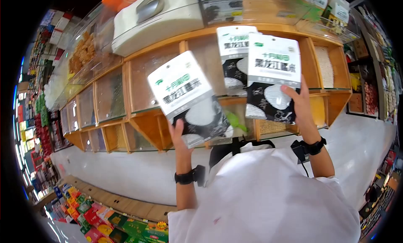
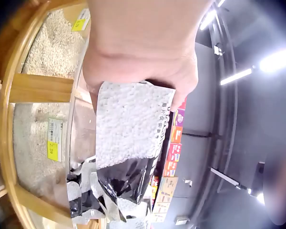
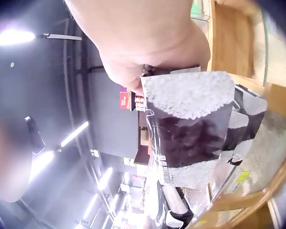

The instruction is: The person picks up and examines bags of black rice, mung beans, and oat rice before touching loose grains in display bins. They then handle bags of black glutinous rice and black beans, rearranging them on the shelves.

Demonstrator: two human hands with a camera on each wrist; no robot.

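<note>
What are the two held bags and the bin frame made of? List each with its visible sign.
Left bag and right bag: likely glossy plastic film; it crinkles and glares, and grains seem to show through a clear patch. Bin frame: wood, seemingly varnished; orange-brown with a smooth sheen.

"What did the person wear?"

"A plain white short-sleeved shirt."

"And at the wrists?"

"A black band with a small black unit sat below the left hand, and a matching band below the right hand. A thin black cable ran from it, and black straps lay at the chest."
</note>
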